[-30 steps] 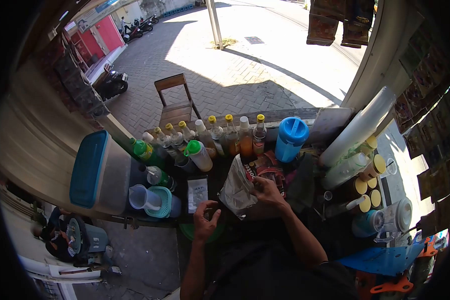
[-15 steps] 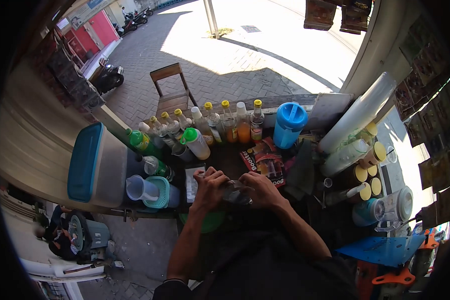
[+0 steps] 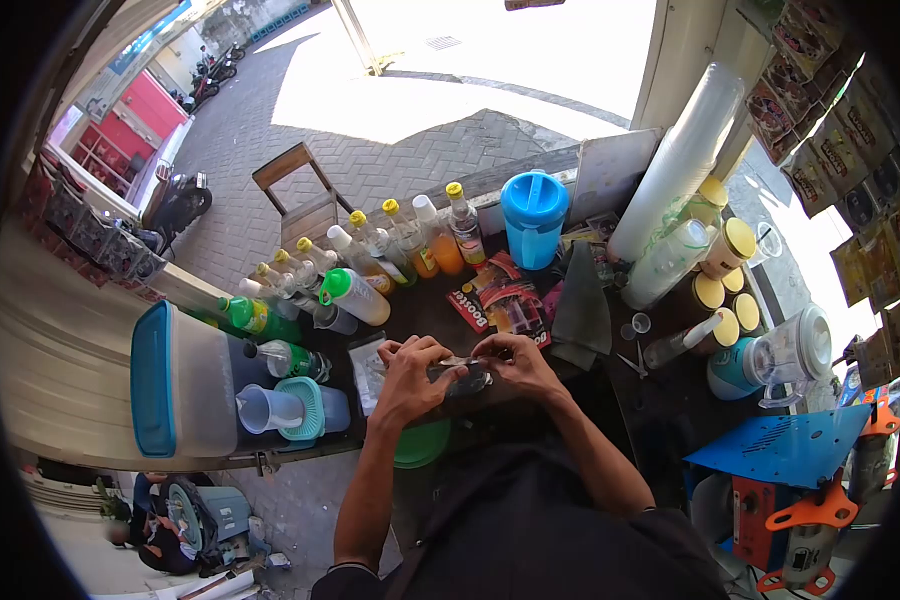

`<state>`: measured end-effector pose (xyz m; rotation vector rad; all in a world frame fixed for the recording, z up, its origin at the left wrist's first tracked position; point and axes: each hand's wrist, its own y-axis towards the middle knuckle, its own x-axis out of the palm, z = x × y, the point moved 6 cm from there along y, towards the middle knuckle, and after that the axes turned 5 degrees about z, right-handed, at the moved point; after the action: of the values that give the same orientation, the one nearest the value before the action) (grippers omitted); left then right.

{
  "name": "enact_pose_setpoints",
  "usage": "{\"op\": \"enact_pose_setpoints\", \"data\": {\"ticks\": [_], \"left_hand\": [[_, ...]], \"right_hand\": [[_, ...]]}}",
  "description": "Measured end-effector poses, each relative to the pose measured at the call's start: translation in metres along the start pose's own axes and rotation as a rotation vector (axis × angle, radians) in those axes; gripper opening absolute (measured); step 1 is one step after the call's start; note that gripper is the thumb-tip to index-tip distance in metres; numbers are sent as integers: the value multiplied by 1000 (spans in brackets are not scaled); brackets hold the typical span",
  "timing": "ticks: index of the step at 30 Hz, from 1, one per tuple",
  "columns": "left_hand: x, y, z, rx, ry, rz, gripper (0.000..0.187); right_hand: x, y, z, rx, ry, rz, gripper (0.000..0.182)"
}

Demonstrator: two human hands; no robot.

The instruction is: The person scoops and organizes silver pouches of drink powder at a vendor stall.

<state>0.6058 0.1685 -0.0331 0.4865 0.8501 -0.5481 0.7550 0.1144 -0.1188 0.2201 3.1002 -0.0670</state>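
A crinkled, see-through plastic bag point(image 3: 464, 380) is stretched between my two hands above the dark counter. My left hand point(image 3: 415, 380) pinches its left side, the fingers bent over and the thumb pointing right. On the other side, my right hand point(image 3: 516, 366) grips the upper right edge between curled fingers and thumb. What the bag contains, if anything, I cannot make out. Just left of my left hand lies a flat, clear-and-white plastic packet point(image 3: 368, 375). Red-and-black "Booster" packaging point(image 3: 505, 300) lies beyond my hands.
Bottles point(image 3: 410, 240) line the counter's far edge, near a blue lidded pitcher point(image 3: 535, 220). Stacked clear cups point(image 3: 680, 165), yellow-lidded jars point(image 3: 727, 250) and a blender point(image 3: 785, 350) stand right. A large blue-lidded container point(image 3: 185, 380) and measuring jug point(image 3: 268, 408) are left. A cup sealer point(image 3: 780, 450) stands lower right.
The camera view has tilted and shifted, so the counter appears rotated. My hands remain together on the plastic bag, with the right fingers now bunched more tightly at its upper edge.
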Motion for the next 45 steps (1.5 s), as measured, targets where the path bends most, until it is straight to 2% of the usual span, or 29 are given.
{"op": "enact_pose_setpoints", "data": {"ticks": [2, 8, 11, 13, 14, 16, 18, 23, 28, 32, 37, 45], "left_hand": [[9, -2, 2, -25, 13, -76, 12], [21, 0, 7, -45, 77, -3, 12], [22, -9, 9, 23, 54, 53, 11], [21, -27, 18, 197, 165, 183, 15], [23, -39, 19, 237, 190, 250, 21], [29, -65, 17, 250, 207, 283, 24], [33, -87, 19, 280, 234, 310, 32], [45, -120, 21, 346, 251, 334, 32], [48, -139, 16, 394, 239, 379, 30], [48, -140, 17, 350, 210, 358, 30], [46, -138, 19, 307, 282, 341, 30], [52, -133, 8, 235, 191, 371, 28]], "right_hand": [[1, -1, 0, -20, 2, 11, 19], [0, -3, -10, -130, -63, 36, 18], [1, -8, -14, -172, -82, 41, 17], [2, -16, -16, -188, -94, 51, 18], [4, -24, -22, -294, -231, 97, 19], [9, -43, -21, -481, -396, 154, 24], [10, -57, -16, -514, -370, 141, 25], [10, -82, -5, -558, -310, 85, 24], [12, -95, -8, -724, -401, 1, 22], [13, -98, -15, -734, -435, -36, 22], [18, -100, -18, -734, -511, -62, 34], [23, -95, -8, -689, -479, 16, 31]]}}
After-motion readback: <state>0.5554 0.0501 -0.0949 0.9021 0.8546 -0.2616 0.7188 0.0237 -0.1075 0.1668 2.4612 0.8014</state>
